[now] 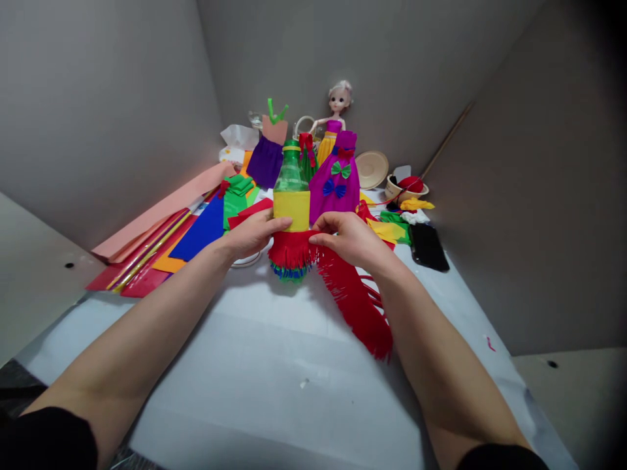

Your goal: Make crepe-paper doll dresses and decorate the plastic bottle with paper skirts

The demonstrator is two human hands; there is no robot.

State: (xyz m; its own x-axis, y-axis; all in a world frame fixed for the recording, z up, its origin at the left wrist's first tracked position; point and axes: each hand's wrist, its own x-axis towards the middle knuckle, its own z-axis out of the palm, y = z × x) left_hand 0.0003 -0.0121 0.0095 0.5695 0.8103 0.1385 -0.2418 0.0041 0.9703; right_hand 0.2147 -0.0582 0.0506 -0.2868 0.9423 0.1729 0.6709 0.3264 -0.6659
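Red felt fringe (351, 301) wraps the lower part of a green plastic bottle (291, 173) standing on the white-covered bench (274, 365), with its loose length trailing near and right. Blue and green fringe shows beneath it. The left hand (252, 235) has its fingers together against the bottle's yellow band, and the right hand (347, 240) has its fingers clamped on the red strip beside the bottle.

Just behind the bottle stands a purple felt doll dress (336, 183) with bows, and farther back a doll (337, 108) stands upright. A second purple felt dress (264, 162) rises far left. Pink sheets (157, 215) and blue felt (198, 228) lie left, while a black phone (428, 247) and a small bowl (404, 189) sit right.
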